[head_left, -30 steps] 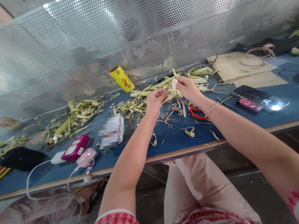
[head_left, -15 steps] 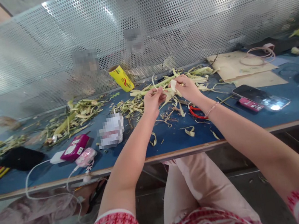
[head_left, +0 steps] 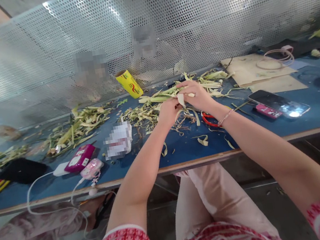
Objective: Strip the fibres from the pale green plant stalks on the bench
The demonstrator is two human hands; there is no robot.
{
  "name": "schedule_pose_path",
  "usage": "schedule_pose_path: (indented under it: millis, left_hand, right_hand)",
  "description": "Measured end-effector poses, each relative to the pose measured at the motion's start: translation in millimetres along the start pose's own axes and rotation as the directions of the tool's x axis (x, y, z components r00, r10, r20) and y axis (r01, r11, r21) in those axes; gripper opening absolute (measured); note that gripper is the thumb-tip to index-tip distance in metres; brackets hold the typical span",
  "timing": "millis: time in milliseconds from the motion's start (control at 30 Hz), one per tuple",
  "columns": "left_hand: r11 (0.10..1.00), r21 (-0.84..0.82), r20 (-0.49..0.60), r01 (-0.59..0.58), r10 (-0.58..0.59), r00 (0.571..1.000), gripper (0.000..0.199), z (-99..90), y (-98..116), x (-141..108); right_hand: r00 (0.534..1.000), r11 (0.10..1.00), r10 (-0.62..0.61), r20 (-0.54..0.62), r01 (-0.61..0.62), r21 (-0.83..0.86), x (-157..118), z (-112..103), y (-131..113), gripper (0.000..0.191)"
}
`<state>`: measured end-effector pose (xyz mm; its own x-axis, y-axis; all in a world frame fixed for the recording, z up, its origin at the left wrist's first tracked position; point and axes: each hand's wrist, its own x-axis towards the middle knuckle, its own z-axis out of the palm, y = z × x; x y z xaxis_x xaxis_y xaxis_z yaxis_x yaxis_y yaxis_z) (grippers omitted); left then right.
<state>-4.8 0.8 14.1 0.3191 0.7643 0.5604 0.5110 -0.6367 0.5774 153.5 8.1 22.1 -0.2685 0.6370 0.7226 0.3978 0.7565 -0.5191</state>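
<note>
My left hand [head_left: 168, 112] is closed, its fingertips curled in near the right thumb; whatever they pinch is hidden. Close beside it, my right hand [head_left: 196, 95] holds a pale plant strip [head_left: 180, 99] at the thumb, while its other fingers stretch out over the scraps. Beneath and behind both hands lies a loose heap of pale green plant strips [head_left: 156, 97], with thin curly bits at its front. Red-handled scissors [head_left: 209, 120] lie by my right wrist, partly covered by it.
A yellow printed tube [head_left: 129, 85] leans near the perforated metal screen [head_left: 206, 14]. Left are another scrap pile [head_left: 77, 127], a magenta box [head_left: 80, 158], a black phone [head_left: 21, 170] and a white cable [head_left: 32, 190]. Right lie a lit phone [head_left: 278, 104] and brown card sheets [head_left: 254, 69].
My hands have come together, the left moving slightly right and lower. The right fingers have stretched out over the heap, and the pale strip has shifted left and down with that hand.
</note>
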Motion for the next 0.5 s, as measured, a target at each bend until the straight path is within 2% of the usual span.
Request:
schedule_pose_path:
  millis: [67,167,367,500]
  left_hand:
    - [0.997,0.018,0.064,-0.074,0.073,0.995,0.013,-0.3,-0.3,-0.1]
    - [0.992,-0.024,0.081,-0.123,0.125,0.989,0.012,0.1,1.0,-0.8]
    - [0.993,-0.101,0.03,-0.061,0.064,0.997,0.022,-1.8,8.0,-2.9]
    - [0.997,-0.024,0.062,-0.079,0.08,0.995,0.021,-5.0,6.5,-4.9]
  right_hand:
    - [1.0,1.0,0.013,0.015,-0.013,-0.006,-0.9,-0.7,-0.1,0.019]
    - [0.999,0.998,0.039,0.015,-0.038,-0.05,-3.0,-1.4,1.5,0.021]
    - [1.0,0.988,0.025,-0.004,-0.025,-0.15,-5.5,-3.3,0.7,0.022]
    - [0.998,0.976,0.043,-0.041,-0.05,-0.211,-5.0,-3.8,-3.5,0.02]
